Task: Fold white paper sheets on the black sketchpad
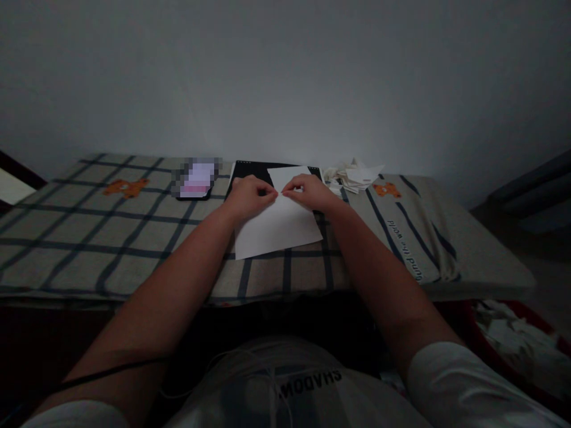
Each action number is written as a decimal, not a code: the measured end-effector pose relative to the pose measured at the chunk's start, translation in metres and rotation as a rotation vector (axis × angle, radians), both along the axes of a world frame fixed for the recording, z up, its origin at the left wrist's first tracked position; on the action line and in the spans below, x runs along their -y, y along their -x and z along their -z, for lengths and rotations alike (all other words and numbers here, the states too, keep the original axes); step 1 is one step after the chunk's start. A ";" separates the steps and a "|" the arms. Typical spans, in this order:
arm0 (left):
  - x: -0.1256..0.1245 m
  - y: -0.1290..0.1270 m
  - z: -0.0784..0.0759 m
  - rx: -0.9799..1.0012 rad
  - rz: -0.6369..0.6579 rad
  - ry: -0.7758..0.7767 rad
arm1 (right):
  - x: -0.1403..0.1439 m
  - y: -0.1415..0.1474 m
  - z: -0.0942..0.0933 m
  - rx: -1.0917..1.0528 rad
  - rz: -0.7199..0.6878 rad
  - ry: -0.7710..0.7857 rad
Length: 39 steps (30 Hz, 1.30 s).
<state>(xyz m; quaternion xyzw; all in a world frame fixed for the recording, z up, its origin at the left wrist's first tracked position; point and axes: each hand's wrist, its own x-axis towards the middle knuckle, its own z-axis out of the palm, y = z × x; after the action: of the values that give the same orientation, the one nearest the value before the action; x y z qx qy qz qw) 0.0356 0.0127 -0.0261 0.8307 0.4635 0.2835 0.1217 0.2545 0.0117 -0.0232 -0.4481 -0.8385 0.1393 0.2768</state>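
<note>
My left hand (248, 193) and right hand (308, 191) met fingertip to fingertip over the white sheet of paper (277, 224), each one pinching the paper's fold at the spot where the two hands came together. The fingers of both were curled in tight, not spread. The paper lay directly under and toward me from the hands, its near edge flat on the checked blanket (89, 238), its far corner turned up just beyond my right hand.

Beneath the far part of the paper, just past the hands, I saw a dark pad or board (252, 170) lying flat. To the left of my left hand sat a phone (195, 181), its screen lit but blurred. Beyond and to the right of my right hand a loose pile of white paper scraps (354, 175) rested on the blanket. The blanket bore orange bear patches (125, 188), one well to the left of the left hand. Far to the right and nearer me than the hands, a red basket (513, 351) held more white scraps.
</note>
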 end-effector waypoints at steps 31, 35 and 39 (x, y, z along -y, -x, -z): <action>-0.003 0.001 0.002 0.004 -0.039 -0.033 | 0.013 0.022 -0.002 0.419 0.052 -0.453; -0.004 0.000 0.003 0.009 -0.059 -0.016 | 0.017 0.025 -0.004 0.474 0.053 -0.486; -0.002 -0.001 0.003 0.022 -0.089 -0.001 | 0.019 0.029 -0.004 0.507 0.072 -0.502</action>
<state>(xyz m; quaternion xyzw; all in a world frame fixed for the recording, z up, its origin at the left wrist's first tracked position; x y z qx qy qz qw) 0.0366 0.0149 -0.0292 0.8061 0.4987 0.2977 0.1137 0.2258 -0.0072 -0.0192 -0.4159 -0.8722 -0.1968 0.1661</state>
